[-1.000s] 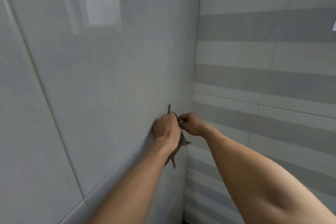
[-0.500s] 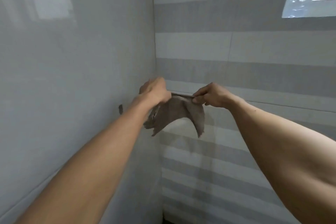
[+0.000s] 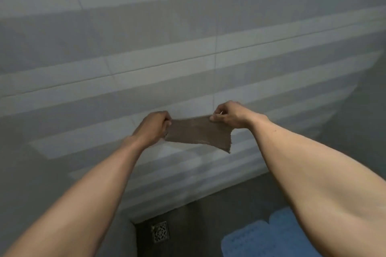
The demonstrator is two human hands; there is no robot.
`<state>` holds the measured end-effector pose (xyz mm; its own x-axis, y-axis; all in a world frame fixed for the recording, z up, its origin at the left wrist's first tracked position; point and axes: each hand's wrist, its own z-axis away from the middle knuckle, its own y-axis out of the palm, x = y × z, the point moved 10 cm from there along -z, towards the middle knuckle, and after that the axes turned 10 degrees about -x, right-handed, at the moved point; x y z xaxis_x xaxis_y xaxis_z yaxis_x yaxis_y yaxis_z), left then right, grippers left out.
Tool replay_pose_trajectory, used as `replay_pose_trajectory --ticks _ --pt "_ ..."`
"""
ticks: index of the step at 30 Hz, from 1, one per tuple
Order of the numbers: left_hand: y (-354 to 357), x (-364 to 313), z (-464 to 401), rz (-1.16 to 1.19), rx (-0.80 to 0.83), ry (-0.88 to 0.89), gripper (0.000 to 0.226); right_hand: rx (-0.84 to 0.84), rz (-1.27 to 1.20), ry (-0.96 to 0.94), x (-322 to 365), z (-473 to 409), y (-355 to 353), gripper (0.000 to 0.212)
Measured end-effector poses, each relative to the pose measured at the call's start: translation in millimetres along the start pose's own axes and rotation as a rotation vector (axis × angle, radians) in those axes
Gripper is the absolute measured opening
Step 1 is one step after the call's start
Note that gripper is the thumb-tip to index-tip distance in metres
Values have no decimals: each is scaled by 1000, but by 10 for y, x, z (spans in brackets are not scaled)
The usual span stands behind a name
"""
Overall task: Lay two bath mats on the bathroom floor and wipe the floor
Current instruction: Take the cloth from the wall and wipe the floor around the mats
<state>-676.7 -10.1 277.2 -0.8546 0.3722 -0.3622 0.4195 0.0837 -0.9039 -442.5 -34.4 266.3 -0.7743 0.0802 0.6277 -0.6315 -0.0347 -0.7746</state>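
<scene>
A small brown-grey cloth (image 3: 198, 132) is stretched flat in the air between my two hands, in front of the striped tiled wall. My left hand (image 3: 153, 127) grips its left edge in a fist. My right hand (image 3: 227, 116) pinches its upper right corner, and the lower right corner hangs free. Below, at the bottom right, a blue textured bath mat (image 3: 269, 236) lies on the dark floor (image 3: 208, 223), partly hidden by my right forearm.
A square metal floor drain (image 3: 160, 231) sits in the floor's corner near the wall base. The grey and white striped wall (image 3: 188, 58) fills the upper view. A plain grey wall (image 3: 62, 173) closes the left side.
The cloth came off the left wall and both hands pulled apart, spreading it flat. My view swung right and down, bringing the floor, drain and blue mat into sight.
</scene>
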Motion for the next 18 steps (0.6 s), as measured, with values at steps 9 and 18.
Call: replay_pose_trajectory --ticks 9,18 --pt "2228 -442 -294 -17 428 324 16 -19 -2 492 -1980 373 733 10" --pt "4314 35 209 -145 615 445 14 -34 -81 746 -3349 754 2451 20"
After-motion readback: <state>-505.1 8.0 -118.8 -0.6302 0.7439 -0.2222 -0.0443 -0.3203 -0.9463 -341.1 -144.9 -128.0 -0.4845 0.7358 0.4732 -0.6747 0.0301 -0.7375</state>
